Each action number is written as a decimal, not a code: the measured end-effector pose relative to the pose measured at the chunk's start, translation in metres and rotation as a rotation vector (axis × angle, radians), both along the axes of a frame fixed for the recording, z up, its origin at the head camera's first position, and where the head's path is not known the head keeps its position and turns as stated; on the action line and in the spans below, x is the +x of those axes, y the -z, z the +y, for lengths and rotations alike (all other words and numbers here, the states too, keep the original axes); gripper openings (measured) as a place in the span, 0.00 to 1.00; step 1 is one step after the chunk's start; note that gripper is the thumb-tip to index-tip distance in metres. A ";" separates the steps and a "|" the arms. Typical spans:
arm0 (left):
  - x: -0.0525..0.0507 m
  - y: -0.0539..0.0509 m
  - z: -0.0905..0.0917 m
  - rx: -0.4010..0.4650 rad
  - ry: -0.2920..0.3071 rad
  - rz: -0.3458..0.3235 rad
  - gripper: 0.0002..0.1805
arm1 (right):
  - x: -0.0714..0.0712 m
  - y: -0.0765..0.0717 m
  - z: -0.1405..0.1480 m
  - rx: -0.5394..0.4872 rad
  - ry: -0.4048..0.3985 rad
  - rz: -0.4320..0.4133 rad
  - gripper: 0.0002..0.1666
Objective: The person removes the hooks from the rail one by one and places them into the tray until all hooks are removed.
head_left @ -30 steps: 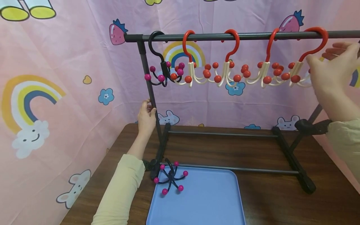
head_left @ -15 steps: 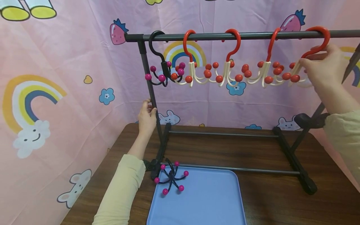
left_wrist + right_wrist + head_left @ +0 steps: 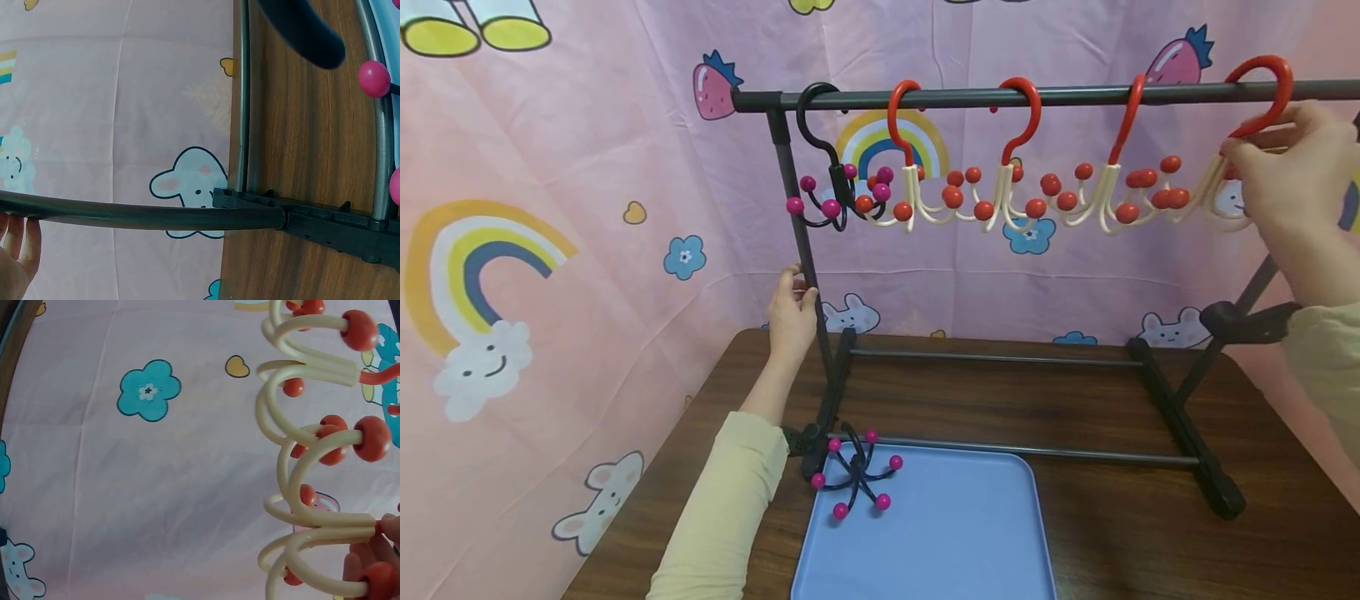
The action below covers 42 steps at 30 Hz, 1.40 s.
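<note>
No readable text or numbers.

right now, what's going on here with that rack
A person's right hand grips the red and cream hook at the right end of the row, its curve sitting higher above the top bar than the others. The left hand holds the left post. Three more red and cream hooks and a black hook hang on the bar; another black hook lies on the blue tray.
</note>
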<state>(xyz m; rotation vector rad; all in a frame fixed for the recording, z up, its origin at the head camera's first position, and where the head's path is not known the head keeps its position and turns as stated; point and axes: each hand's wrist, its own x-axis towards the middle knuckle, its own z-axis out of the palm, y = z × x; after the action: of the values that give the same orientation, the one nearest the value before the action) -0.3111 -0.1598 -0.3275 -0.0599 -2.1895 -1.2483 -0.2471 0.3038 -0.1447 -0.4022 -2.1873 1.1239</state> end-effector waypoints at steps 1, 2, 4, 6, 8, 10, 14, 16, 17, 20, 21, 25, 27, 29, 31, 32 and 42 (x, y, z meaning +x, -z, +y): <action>0.000 0.000 0.000 -0.001 0.001 -0.002 0.18 | 0.002 -0.001 -0.001 0.001 0.004 0.005 0.23; 0.000 0.000 0.000 -0.004 0.001 -0.003 0.18 | 0.003 -0.002 -0.001 -0.008 0.001 0.014 0.22; 0.000 0.000 0.000 -0.008 0.001 -0.005 0.18 | 0.008 -0.004 0.000 -0.017 0.002 0.009 0.22; 0.000 0.000 -0.001 -0.014 0.000 -0.004 0.18 | 0.012 -0.005 0.000 -0.023 -0.006 0.013 0.22; 0.000 0.000 -0.001 -0.015 0.000 -0.003 0.18 | 0.015 -0.007 0.001 -0.034 -0.020 0.031 0.23; 0.000 0.000 -0.001 -0.018 0.003 -0.002 0.18 | 0.018 -0.008 0.002 -0.045 -0.026 0.059 0.23; 0.001 0.000 0.000 -0.019 0.003 -0.007 0.18 | 0.023 -0.007 0.003 -0.075 -0.024 0.119 0.22; 0.001 0.000 0.000 -0.020 -0.001 -0.010 0.18 | 0.027 -0.005 0.004 -0.096 -0.019 0.135 0.24; 0.001 -0.001 0.000 -0.022 -0.001 -0.011 0.18 | 0.029 -0.004 0.004 -0.107 -0.020 0.144 0.24; 0.001 0.000 0.000 -0.022 -0.004 -0.009 0.18 | 0.035 0.003 0.004 -0.116 -0.021 0.166 0.23; 0.000 0.000 0.000 -0.022 -0.004 -0.007 0.18 | 0.038 0.005 0.004 -0.116 -0.020 0.165 0.24; 0.000 0.000 0.000 -0.023 -0.007 -0.003 0.17 | 0.049 0.020 0.001 -0.085 -0.024 0.148 0.22; 0.001 0.000 0.000 -0.021 -0.008 -0.003 0.17 | 0.055 0.030 -0.002 -0.056 -0.022 0.114 0.22; 0.001 0.000 0.000 -0.016 -0.006 -0.003 0.17 | 0.060 0.039 -0.005 -0.032 -0.036 0.094 0.22; 0.001 0.000 0.000 -0.011 -0.005 -0.003 0.17 | 0.066 0.047 -0.008 -0.011 -0.047 0.076 0.22; 0.001 0.000 0.000 -0.009 -0.002 -0.002 0.17 | 0.068 0.051 -0.010 -0.005 -0.052 0.071 0.22; 0.001 0.000 0.001 -0.018 -0.012 0.003 0.17 | 0.076 0.092 -0.038 0.209 -0.040 0.202 0.18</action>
<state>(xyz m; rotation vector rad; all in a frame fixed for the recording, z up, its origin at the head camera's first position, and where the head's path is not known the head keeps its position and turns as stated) -0.3097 -0.1586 -0.3279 -0.0556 -2.1962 -1.2208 -0.1712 0.2662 -0.2364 -0.1470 -2.1141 0.9028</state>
